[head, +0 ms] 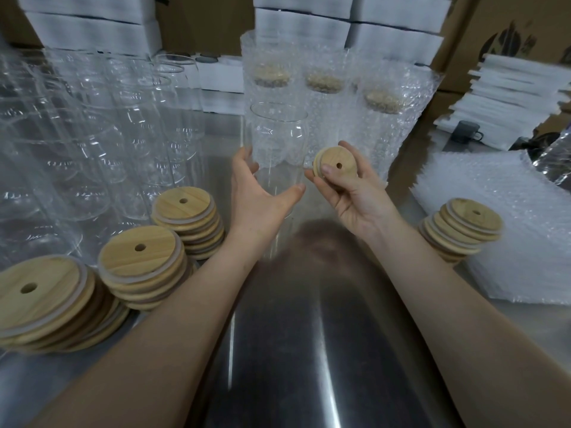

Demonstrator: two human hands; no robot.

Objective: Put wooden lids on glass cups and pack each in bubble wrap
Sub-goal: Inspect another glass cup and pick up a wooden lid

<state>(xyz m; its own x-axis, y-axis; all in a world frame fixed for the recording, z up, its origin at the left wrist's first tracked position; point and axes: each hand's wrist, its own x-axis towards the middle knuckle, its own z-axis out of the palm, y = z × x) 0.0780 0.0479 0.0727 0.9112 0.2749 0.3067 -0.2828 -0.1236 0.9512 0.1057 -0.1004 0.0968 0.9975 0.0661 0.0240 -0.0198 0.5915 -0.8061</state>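
Over steel table point(309, 350), left hand point(256, 193) grips glass cup point(278, 143); right hand point(349, 193) pinches wooden lid point(335, 163).

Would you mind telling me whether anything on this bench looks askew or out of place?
Only the lids: the nearest left stack is fanned out sideways, and the right stack leans. No breakage shows.
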